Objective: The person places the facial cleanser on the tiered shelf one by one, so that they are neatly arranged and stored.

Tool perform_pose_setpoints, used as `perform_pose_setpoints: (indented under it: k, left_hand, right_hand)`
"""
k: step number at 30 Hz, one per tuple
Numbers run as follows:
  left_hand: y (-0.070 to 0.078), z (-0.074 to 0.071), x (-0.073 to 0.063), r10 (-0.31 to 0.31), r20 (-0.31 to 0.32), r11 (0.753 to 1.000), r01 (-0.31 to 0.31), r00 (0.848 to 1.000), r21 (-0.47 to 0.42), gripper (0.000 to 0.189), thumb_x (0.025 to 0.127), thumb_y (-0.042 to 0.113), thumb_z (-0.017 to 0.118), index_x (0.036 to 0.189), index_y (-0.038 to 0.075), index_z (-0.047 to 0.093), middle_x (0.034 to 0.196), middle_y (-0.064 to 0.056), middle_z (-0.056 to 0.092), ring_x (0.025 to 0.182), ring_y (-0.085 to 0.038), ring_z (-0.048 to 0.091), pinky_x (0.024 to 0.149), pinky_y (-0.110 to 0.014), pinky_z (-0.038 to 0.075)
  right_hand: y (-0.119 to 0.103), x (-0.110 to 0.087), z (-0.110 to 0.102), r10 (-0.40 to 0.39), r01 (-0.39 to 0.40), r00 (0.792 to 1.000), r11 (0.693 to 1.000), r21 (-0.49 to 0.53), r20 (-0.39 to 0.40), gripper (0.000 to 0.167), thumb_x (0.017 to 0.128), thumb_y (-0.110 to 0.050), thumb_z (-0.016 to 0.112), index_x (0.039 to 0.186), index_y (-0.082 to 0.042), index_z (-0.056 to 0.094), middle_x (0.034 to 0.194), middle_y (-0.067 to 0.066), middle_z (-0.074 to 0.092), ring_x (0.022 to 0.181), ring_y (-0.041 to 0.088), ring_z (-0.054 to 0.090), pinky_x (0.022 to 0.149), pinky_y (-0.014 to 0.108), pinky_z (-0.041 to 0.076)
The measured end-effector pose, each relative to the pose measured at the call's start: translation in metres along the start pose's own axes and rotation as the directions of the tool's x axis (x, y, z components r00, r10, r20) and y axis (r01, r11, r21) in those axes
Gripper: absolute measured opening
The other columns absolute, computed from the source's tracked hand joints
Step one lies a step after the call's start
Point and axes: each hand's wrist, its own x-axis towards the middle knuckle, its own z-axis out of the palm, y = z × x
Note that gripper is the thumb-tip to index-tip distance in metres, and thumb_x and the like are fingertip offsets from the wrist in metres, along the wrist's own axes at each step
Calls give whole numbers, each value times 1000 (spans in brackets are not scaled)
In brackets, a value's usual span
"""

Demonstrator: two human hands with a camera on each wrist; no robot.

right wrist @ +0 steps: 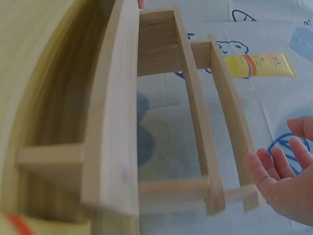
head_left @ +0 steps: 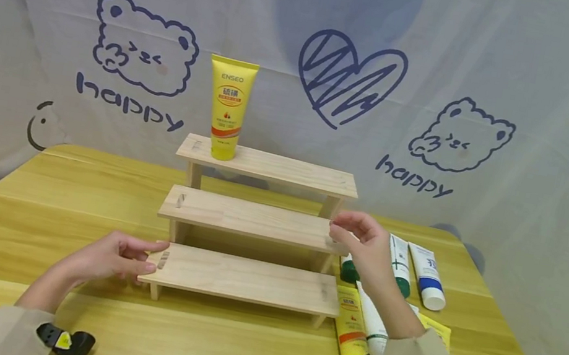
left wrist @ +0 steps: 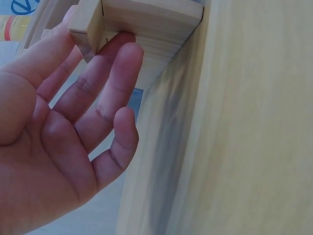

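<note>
Left hand: lower left, pinching end of shelf
Right hand: right of centre, fingers loosely bent, apart
Tube: upright, upper middle

One table, one three-tier wooden stand, three yellow tubes, one partly hidden, and four white tubes: at least two green-capped, one blue-capped. One left hand, one right hand, two wrist cameras.
</note>
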Motion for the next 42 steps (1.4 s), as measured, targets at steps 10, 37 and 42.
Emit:
perform_pose_setpoints:
  k: [10, 37, 42]
  left_hand:
    - [1, 1, 1, -11, 4, 1000, 11, 1000, 4, 57, 86, 18, 61, 131, -7, 37, 73, -9, 59, 62, -23, 59, 51, -25, 41]
    - [-1, 0, 0, 1, 12, 1000, -1, 1000, -18, 56, 87, 16, 59, 131, -8, 35, 78, -10, 60, 64, -25, 61, 51, -26, 42]
    - [-3, -1, 1, -15, 21, 999, 16, 1000, -32, 57, 88, 17, 58, 133, -7, 33, 80, -9, 59, 67, -26, 62, 53, -27, 43]
  right_hand:
    - [80, -6, -54, -47, 40, 995, 996, -83, -85, 28, 83, -19, 66, 104, -1, 60, 103, 13, 57, 89, 22, 58, 74, 24, 48]
    - [142, -56, -144, -43, -31, 960, 965, -261, -275, 26, 83, -22, 64, 101, -3, 61, 98, 9, 60, 88, 15, 59, 71, 19, 47]
    - [124, -71, -149, 11, -113, 953, 940, -322, -301, 31, 85, -28, 62, 102, -3, 59, 98, 3, 59, 88, 8, 58, 70, 16, 46]
